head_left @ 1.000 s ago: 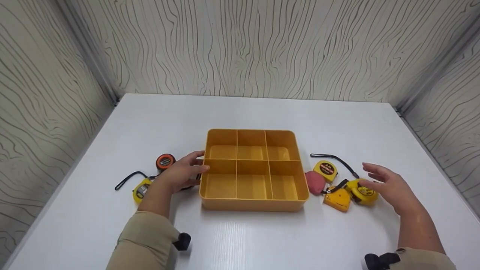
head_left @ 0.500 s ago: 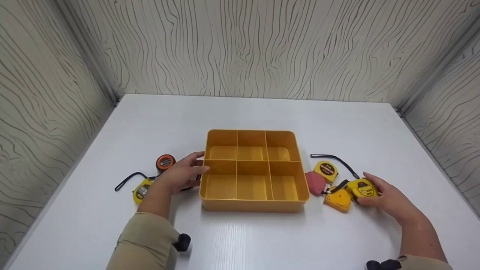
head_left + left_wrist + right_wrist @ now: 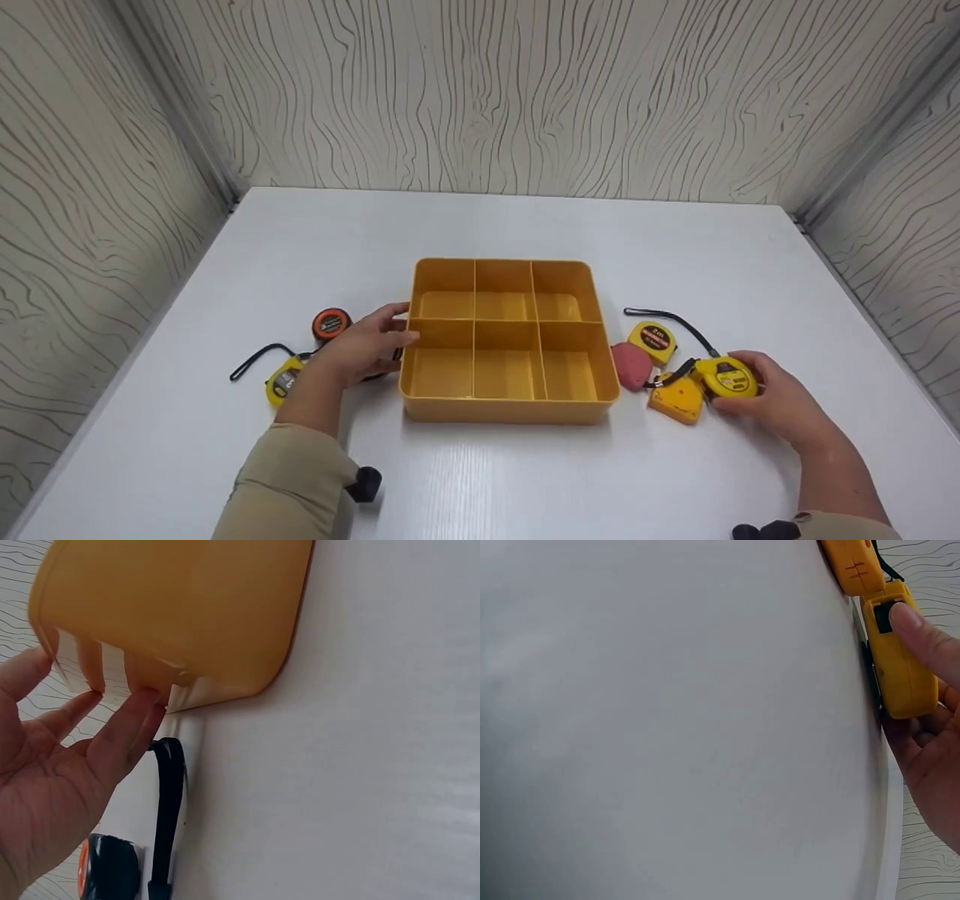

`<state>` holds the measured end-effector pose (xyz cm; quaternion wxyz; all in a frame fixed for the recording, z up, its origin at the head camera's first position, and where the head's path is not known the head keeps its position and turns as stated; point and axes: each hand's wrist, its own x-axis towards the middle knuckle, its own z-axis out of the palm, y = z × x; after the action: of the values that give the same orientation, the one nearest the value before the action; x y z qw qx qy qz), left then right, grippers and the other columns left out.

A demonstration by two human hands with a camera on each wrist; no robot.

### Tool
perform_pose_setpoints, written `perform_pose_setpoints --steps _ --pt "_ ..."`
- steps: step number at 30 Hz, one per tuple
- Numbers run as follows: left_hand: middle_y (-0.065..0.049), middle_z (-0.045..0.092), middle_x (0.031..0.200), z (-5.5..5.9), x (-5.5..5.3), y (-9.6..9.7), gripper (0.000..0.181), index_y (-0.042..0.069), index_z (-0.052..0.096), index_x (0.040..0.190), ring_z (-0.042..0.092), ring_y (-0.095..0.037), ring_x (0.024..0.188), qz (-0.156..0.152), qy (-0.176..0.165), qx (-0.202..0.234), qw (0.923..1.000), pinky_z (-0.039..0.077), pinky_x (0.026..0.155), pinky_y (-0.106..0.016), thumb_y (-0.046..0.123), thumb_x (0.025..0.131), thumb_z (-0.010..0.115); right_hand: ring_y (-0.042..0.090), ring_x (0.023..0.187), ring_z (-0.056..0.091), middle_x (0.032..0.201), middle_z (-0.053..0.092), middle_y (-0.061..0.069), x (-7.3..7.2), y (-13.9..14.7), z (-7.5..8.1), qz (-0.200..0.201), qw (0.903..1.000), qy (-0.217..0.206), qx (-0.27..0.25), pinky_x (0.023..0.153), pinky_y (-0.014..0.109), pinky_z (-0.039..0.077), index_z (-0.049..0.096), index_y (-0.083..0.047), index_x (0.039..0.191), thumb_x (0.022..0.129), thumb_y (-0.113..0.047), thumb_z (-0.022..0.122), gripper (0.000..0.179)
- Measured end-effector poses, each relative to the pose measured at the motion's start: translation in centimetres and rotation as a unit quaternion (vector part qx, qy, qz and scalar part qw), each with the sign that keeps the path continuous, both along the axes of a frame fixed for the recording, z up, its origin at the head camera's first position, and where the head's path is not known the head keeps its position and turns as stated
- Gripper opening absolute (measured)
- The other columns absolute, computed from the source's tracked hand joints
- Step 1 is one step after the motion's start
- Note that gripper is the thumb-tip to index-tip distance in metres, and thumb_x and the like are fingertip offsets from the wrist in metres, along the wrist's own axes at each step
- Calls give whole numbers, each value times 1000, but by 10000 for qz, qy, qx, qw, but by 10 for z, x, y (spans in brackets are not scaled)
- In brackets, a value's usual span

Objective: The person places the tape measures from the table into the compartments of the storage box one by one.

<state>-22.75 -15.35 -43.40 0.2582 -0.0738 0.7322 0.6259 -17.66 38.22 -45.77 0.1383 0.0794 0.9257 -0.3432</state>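
Observation:
My left hand [image 3: 367,346] rests against the left side of an orange-yellow box [image 3: 506,411] with six compartments. In the left wrist view, the extended fingertips touch its glossy outer wall [image 3: 217,690]. My right hand [image 3: 780,397] grips a yellow tape measure [image 3: 729,379] at the right, thumb on one face and fingers behind it. The right wrist view shows the thumb near the black lock button of this tape measure [image 3: 904,667]. Beside it lie an orange cheese-shaped tape measure [image 3: 676,399], a yellow round-topped tape measure [image 3: 652,340] and a pink rounded piece [image 3: 631,367].
Left of the box lie an orange-and-black round tape measure [image 3: 331,325] and a yellow one [image 3: 282,382], partly hidden by the left forearm. A black strap [image 3: 259,356] trails beside them. Patterned panels [image 3: 480,97] surround the white table [image 3: 480,487] at back and sides.
My right hand has come down from above the yellow tape measure and closed round its right end, turning it slightly. My left hand and the box stay put.

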Motion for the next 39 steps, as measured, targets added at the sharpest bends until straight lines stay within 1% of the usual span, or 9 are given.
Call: perform_pose_setpoints --steps 5,14,23,29,30,32,35,36,39 --pt "-1 45 131 -4 -2 -1 67 33 37 138 50 -22 114 18 8 36 10000 47 89 -40 29 80 70 41 117 35 137 32 26 -2 0 -1 51 9996 225 158 95 59 30 28 -7 141 63 -54 75 102" --pt "1 43 133 -4 -3 -1 68 35 38 137 50 -20 115 26 -36 -60 10000 47 90 -40 33 77 72 42 118 32 140 27 27 -4 1 -1 -130 9998 150 -23 98 61 26 26 -6 142 64 -57 73 104" --pt "0 43 133 -1 -1 -1 67 34 39 137 48 -20 117 44 -67 -24 10000 46 91 -41 30 79 71 41 116 33 141 28 26 -4 2 6 -161 9991 339 -211 98 58 29 25 -5 142 67 -56 71 102" --pt "0 44 133 -2 -1 -1 66 34 40 136 49 -20 116 23 -36 -90 9999 47 91 -41 32 78 71 42 118 32 140 27 26 -2 -2 15 -215 9978 546 -318 98 58 31 22 -6 144 71 -53 71 99" --pt "0 44 133 -2 -1 -1 66 34 39 137 49 -20 116 21 -33 -77 10000 47 91 -41 31 78 71 41 118 32 140 27 26 -2 -2 17 -195 9975 601 -330 98 53 35 23 -6 143 72 -52 70 98" --pt "1 44 133 -2 -1 -1 66 34 39 137 50 -20 116 31 -31 -56 10000 47 90 -41 31 78 71 39 118 34 140 29 24 -2 -4 20 -127 9968 718 -328 96 36 41 24 -7 143 72 -52 70 96" --pt "2 44 133 -3 -1 -1 66 34 39 137 50 -20 116 32 -4 -5 10000 47 90 -41 31 78 71 35 116 36 139 31 23 -1 -7 24 6 9954 892 -345 82 10 39 28 -7 141 73 -51 69 92" --pt "2 45 133 -3 -1 -1 66 34 39 137 50 -20 116 27 -2 22 10000 47 89 -41 30 78 71 34 115 37 138 32 22 -1 -8 25 41 9950 945 -327 75 4 36 29 -7 141 73 -51 70 91" --pt "1 44 133 -2 -1 -1 66 33 39 137 50 -20 116 -4 14 65 10000 47 89 -41 30 79 71 33 115 37 138 32 22 -3 -12 29 88 9936 1046 -415 73 0 34 29 -7 141 73 -49 70 90"
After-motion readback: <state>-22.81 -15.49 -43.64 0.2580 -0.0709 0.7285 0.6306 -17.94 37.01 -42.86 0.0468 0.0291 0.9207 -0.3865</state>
